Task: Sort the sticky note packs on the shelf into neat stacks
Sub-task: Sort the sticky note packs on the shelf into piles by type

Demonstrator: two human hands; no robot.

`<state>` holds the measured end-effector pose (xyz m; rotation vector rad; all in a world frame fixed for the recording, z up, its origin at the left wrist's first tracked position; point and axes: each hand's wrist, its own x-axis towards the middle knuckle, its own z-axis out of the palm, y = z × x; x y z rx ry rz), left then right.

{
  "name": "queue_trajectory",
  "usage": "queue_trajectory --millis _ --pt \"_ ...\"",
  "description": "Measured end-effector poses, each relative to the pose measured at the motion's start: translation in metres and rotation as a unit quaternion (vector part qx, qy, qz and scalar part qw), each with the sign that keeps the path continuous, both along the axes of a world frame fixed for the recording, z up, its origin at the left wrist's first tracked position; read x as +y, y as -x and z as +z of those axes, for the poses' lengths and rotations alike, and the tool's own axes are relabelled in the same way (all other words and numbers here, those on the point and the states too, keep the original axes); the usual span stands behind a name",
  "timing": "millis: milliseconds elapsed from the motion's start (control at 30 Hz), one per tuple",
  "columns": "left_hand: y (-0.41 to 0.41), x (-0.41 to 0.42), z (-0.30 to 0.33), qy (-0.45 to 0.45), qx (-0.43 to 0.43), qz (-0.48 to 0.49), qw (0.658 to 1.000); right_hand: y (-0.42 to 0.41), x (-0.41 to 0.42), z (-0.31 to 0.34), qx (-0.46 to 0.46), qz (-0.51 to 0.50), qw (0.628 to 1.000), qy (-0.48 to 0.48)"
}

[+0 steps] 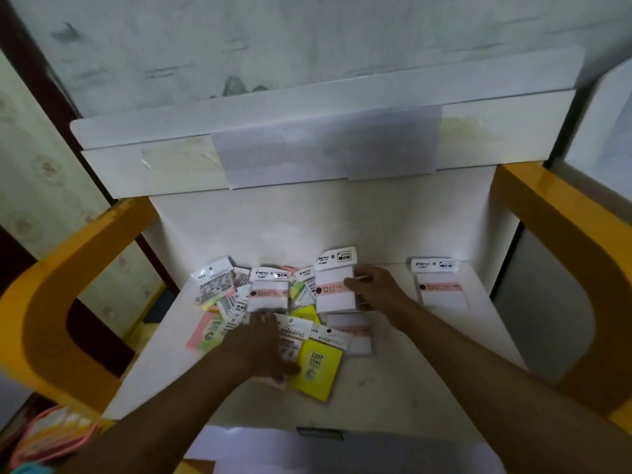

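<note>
white laminate makes up the shelf, which sits between two yellow side frames, the left frame and the right frame. a jumbled pile of sticky note packs covers the back left part of the shelf, reaching toward its middle. one white pack with a pink band lies alone near the back right corner, well apart from the pile.

the person's right hand reaches to the back middle of the shelf and grasps another white pack with a pink band by its right edge; the thumb lies across the front of the pack and the other fingers curl behind it. this held pack stands tilted up, its header card toward the back wall.

the left hand lies palm down on the front part of the pile, fingers spread fairly flat over the packs, with the thumb resting on a yellow pack marked 2207. whether those fingers pinch anything under them cannot be told. a third white pack with a pink band lies just beyond the left fingertips. a pink and green pack pokes out at the left edge of the pile, and a pale pack lies flat just in front of the held one.

a white panel with taped paper spans the back above the shelf. pink-edged items sit below the shelf's front left corner, blurred.
</note>
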<state>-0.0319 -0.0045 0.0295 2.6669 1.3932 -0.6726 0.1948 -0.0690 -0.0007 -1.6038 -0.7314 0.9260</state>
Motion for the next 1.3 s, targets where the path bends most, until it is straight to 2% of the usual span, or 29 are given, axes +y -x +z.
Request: queue_trajectory --millis 67,167,267,333,500,567,633,767,900,1000,1167,1300 --pt "-0.004 0.003 0.004 0.052 -0.007 0.012 0.999 0.000 -0.003 0.000 0.002 0.003 1.000 0.001" --pt "-0.008 0.014 0.015 0.189 -0.121 0.057 0.973 -0.001 -0.008 0.000 0.000 0.009 1.000 0.007" --pt "-0.007 0.033 0.022 0.194 -0.239 0.072 0.949 -0.005 -0.013 0.005 0.003 0.008 1.000 0.004" --pt "-0.004 0.044 0.025 0.228 -0.327 0.096 0.912 -0.010 -0.015 0.011 0.005 0.002 1.000 0.000" --pt "-0.025 0.047 0.035 0.321 -0.505 0.181 0.780 -0.027 -0.025 0.028 -0.020 0.002 1.000 0.001" --pt "-0.042 0.044 0.037 0.322 -0.546 0.192 0.749 -0.042 -0.030 0.031 -0.046 -0.020 0.999 0.008" --pt "-0.056 0.041 0.037 0.315 -0.574 0.188 0.732 -0.062 -0.036 0.030 -0.072 -0.056 0.995 0.028" --pt "-0.074 0.037 0.034 0.304 -0.601 0.181 0.716 -0.109 -0.056 0.014 -0.204 -0.153 0.956 0.147" --pt "-0.079 0.032 0.026 0.302 -0.589 0.173 0.730 -0.130 -0.068 -0.009 -0.241 -0.188 0.926 0.222" --pt "-0.073 0.030 0.020 0.311 -0.575 0.169 0.737 -0.133 -0.064 -0.019 -0.269 -0.184 0.914 0.242" --pt "-0.060 0.032 0.011 0.337 -0.590 0.160 0.716 -0.139 -0.066 -0.033 -0.294 -0.187 0.900 0.264" --pt "-0.056 0.032 0.009 0.339 -0.588 0.149 0.720 -0.140 -0.072 -0.037 -0.320 -0.209 0.891 0.244"
